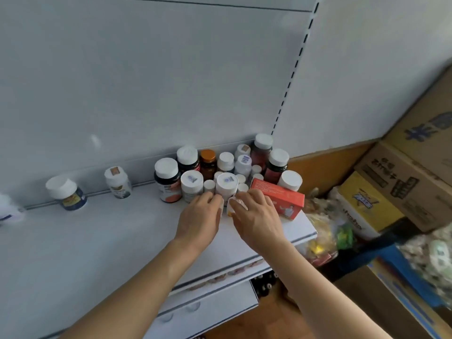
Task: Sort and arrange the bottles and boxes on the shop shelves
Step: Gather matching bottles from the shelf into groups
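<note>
Several pill bottles with white caps crowd the back right of the white shelf (97, 241). A white-capped bottle (227, 184) stands at the front of the cluster. My left hand (199, 218) reaches to its base, fingers curled against a small white bottle that is mostly hidden. My right hand (256, 216) grips a small white bottle with a yellow label (230, 209) just in front of the cluster. A red box (281, 199) lies on the shelf right beside my right hand.
Two lone bottles (66, 193) (118, 182) stand apart along the shelf's back rail at the left. Cardboard boxes (396, 182) and bagged goods (325, 228) are stacked on the floor to the right. A lower shelf (208, 311) juts out below.
</note>
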